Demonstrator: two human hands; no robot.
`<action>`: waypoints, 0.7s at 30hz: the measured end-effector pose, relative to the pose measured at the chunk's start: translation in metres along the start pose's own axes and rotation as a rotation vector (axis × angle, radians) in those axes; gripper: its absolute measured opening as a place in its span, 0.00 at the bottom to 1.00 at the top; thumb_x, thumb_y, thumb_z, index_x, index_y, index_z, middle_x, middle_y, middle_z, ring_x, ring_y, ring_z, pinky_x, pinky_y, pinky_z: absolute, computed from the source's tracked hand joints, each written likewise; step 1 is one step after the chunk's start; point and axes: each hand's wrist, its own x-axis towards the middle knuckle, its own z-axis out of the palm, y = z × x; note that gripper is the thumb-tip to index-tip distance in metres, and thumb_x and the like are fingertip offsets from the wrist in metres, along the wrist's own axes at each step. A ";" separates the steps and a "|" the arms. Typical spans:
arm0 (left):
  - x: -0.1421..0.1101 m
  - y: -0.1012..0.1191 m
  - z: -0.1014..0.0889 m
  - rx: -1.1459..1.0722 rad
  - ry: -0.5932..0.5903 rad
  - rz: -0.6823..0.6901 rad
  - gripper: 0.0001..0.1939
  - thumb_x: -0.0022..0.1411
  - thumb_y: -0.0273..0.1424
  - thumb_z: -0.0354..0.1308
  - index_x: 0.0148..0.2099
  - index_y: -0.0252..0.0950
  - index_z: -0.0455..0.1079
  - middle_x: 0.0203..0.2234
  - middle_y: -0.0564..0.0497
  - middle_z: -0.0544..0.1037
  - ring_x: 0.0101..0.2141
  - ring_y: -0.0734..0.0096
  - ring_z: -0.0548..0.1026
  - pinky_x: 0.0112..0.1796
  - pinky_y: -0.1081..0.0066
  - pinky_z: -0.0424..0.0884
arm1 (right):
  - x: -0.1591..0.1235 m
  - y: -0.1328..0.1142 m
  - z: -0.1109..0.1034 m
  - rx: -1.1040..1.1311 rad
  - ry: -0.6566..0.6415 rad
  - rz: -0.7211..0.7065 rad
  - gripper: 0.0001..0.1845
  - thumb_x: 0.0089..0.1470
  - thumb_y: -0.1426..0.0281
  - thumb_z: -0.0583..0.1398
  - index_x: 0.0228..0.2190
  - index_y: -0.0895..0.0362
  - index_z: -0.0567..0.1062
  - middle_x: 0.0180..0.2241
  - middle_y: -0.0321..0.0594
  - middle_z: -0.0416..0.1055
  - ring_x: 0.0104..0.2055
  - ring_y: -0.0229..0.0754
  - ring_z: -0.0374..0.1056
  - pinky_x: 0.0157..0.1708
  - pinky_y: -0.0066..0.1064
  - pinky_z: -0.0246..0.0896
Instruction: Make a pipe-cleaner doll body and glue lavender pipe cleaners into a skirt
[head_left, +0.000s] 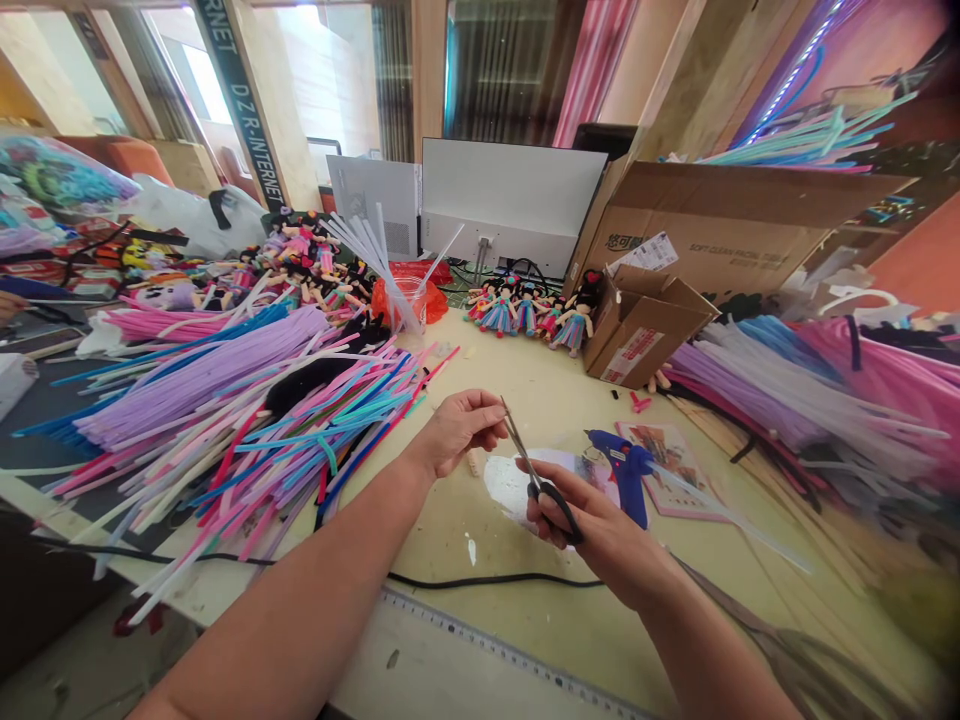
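Observation:
My right hand (581,510) grips a pair of small scissors (525,450) by the black handles, blades pointing up and to the left. The blades look nearly closed. My left hand (466,432) is closed in a pinch right by the scissor tips; whatever lies between its fingers is too small to make out. Under the hands, a whitish patch (504,485) lies on the pale yellow table (442,535). A blue glue gun (631,475) with a long clear glue stick in its back rests just right of my right hand.
Bundles of pipe cleaners (202,370) cover the left side; more fuzzy stems (757,400) lie at right. Small dolls (514,308) sit before a monitor (514,195). An open cardboard box (637,335) stands behind the glue gun. A black cable (487,583) crosses the front.

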 end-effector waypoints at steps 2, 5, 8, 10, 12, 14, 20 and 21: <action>0.000 0.000 0.000 -0.001 0.010 -0.003 0.09 0.53 0.30 0.65 0.32 0.31 0.69 0.20 0.52 0.76 0.16 0.82 0.68 0.21 0.79 0.65 | 0.000 -0.001 0.001 -0.007 0.004 -0.002 0.33 0.55 0.56 0.62 0.58 0.55 0.65 0.31 0.35 0.67 0.30 0.36 0.59 0.29 0.31 0.48; 0.000 0.000 0.001 0.001 0.011 -0.003 0.07 0.53 0.29 0.64 0.32 0.30 0.69 0.20 0.51 0.76 0.16 0.81 0.68 0.21 0.79 0.65 | 0.000 -0.001 0.001 -0.011 0.002 -0.006 0.32 0.56 0.56 0.62 0.58 0.56 0.65 0.31 0.35 0.68 0.30 0.37 0.59 0.30 0.31 0.49; -0.001 0.000 0.003 0.025 0.013 -0.006 0.05 0.54 0.27 0.62 0.31 0.31 0.69 0.20 0.51 0.76 0.16 0.82 0.68 0.20 0.79 0.65 | 0.000 0.001 0.001 0.019 -0.007 -0.008 0.31 0.56 0.57 0.62 0.57 0.54 0.66 0.31 0.36 0.69 0.31 0.37 0.60 0.30 0.31 0.50; -0.001 0.000 0.005 0.065 0.047 0.004 0.04 0.54 0.26 0.61 0.31 0.31 0.68 0.19 0.52 0.75 0.16 0.82 0.68 0.20 0.79 0.64 | 0.000 0.003 0.000 0.066 -0.010 -0.003 0.29 0.56 0.57 0.63 0.56 0.54 0.68 0.32 0.36 0.69 0.31 0.37 0.61 0.30 0.30 0.50; 0.000 -0.001 0.005 0.106 0.101 0.027 0.03 0.55 0.26 0.60 0.31 0.31 0.68 0.19 0.52 0.75 0.15 0.82 0.67 0.20 0.79 0.63 | 0.000 0.005 -0.001 0.126 -0.014 0.010 0.28 0.56 0.58 0.62 0.56 0.54 0.68 0.32 0.37 0.69 0.31 0.36 0.61 0.30 0.30 0.50; 0.001 -0.001 0.005 0.130 0.146 0.042 0.04 0.55 0.27 0.60 0.31 0.31 0.68 0.19 0.53 0.75 0.15 0.82 0.66 0.19 0.79 0.62 | 0.001 0.006 -0.003 0.194 -0.027 0.027 0.28 0.56 0.57 0.62 0.56 0.53 0.68 0.32 0.37 0.70 0.31 0.36 0.62 0.29 0.29 0.49; 0.003 -0.001 -0.001 0.102 0.175 0.101 0.10 0.54 0.33 0.63 0.31 0.32 0.68 0.19 0.54 0.74 0.16 0.83 0.66 0.19 0.80 0.61 | 0.004 0.008 -0.001 0.118 0.033 0.000 0.30 0.56 0.57 0.62 0.57 0.53 0.67 0.32 0.37 0.70 0.30 0.35 0.62 0.28 0.28 0.52; 0.003 -0.001 -0.002 0.099 0.170 0.105 0.11 0.53 0.34 0.64 0.31 0.32 0.68 0.19 0.54 0.74 0.16 0.83 0.66 0.19 0.80 0.61 | 0.005 0.009 0.000 0.040 0.069 -0.019 0.30 0.56 0.57 0.61 0.57 0.54 0.67 0.31 0.36 0.69 0.29 0.36 0.62 0.27 0.28 0.52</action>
